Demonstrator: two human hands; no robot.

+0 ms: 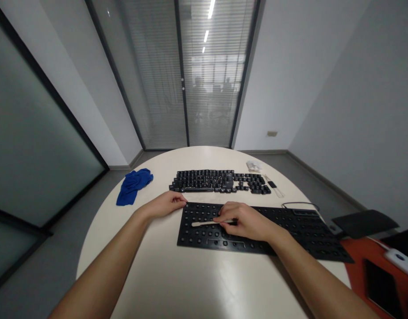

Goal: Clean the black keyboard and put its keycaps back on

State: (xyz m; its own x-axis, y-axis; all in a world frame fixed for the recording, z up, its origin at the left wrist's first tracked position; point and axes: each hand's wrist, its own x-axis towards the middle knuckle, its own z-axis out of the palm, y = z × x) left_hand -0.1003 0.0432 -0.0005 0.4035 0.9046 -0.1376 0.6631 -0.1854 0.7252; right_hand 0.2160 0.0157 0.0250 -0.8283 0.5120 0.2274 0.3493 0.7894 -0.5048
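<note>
A black keyboard base (204, 237) with its keycaps off lies on the round table (177, 279), its small switch posts in rows. My right hand (245, 221) is over its left half, closed on a slim pale stick with a rounded end, like a swab (204, 223), which lies low over the posts and points left. At the base's top left corner, my left hand (166, 204) has its fingers bent together and pinches the edge. Behind the base, the loose black keycaps (204, 179) are laid out in keyboard order.
A crumpled blue cloth (134, 185) lies at the left. Toward the back right are a small clear plastic bag (253, 165) and a wire keycap puller (273, 184). A black cable (300, 204) curves behind the base. On the right, an orange seat (359, 252) holds a phone (383, 285).
</note>
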